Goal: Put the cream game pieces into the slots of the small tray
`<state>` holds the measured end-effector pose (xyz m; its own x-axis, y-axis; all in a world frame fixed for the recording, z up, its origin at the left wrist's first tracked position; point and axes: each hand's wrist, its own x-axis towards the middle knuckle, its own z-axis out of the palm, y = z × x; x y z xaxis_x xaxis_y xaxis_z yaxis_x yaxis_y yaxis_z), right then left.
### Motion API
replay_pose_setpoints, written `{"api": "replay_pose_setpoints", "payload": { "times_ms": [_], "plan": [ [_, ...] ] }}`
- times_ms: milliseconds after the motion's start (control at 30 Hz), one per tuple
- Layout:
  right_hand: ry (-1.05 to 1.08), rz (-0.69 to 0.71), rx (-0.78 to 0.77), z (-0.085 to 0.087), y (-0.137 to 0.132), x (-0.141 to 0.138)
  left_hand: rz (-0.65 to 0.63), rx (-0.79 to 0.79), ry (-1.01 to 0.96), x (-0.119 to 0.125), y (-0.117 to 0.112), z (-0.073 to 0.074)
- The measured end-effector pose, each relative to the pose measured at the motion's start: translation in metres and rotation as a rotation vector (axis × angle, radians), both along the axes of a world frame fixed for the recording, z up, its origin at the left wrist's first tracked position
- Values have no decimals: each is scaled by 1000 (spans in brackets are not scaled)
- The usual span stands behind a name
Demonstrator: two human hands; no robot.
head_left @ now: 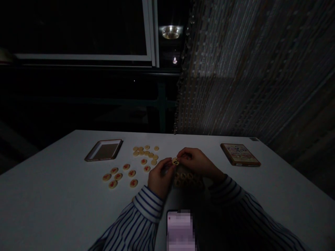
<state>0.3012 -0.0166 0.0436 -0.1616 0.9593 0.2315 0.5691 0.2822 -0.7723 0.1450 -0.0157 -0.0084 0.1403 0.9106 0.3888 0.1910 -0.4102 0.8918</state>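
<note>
Between the fingertips of both hands is a round xiangqi piece (pixel 175 161) with a black character facing me. My left hand (pixel 160 177) pinches it from the left, and my right hand (pixel 199 162) grips its right edge. Below my right hand, in shadow, several dark-marked xiangqi pieces (pixel 188 177) lie close together. To the left of my hands, several red-marked pieces (pixel 118 176) are spread out face up. Behind them sits a cluster of several pale pieces (pixel 147 153) with no marking that I can see.
An open shallow box part (pixel 102 150) lies at the back left of the white table (pixel 65 195). A flat box with printed characters (pixel 240 154) is at the back right. A lit phone (pixel 180 232) lies at the near edge. Behind hangs a string curtain (pixel 222 69) beside a dark window.
</note>
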Motion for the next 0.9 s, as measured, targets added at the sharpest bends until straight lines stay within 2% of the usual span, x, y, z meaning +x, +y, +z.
{"api": "replay_pose_setpoints", "payload": {
  "times_ms": [67,167,333,700,900],
  "plan": [
    [6,-3,-3,0,0,-1,-47,-71,-73,1,-1,4],
    [2,-2,-17,0,0,-2,-49,-146,-123,2,-4,12],
    [4,-8,-45,0,-2,-3,-37,-167,-136,2,-5,20],
    [-9,21,-34,-1,-3,-4,-71,-183,-160,1,-3,11],
    [-4,12,-11,-3,-2,-6,-66,-305,-255,4,-1,8]
  ]
}}
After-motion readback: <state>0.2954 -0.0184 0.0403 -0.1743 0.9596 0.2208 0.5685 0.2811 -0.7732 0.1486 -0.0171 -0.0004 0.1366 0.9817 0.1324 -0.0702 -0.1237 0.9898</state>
